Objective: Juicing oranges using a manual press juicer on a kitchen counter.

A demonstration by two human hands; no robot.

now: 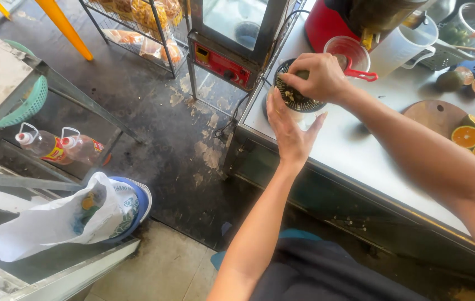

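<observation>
So the steel worktop (360,150) takes up the right side, and a round black strainer (297,96) full of pulp sits near its left edge. Behind the strainer there's a red juicer (326,22), and just right of that a white jug (402,47). Well right of the strainer, orange halves (467,136) sit by a wooden board (435,115). Right hand (315,75) has its grip curled over the strainer's top, pinching something green. Left hand (290,128) is spread flat against the strainer's near side.
</observation>
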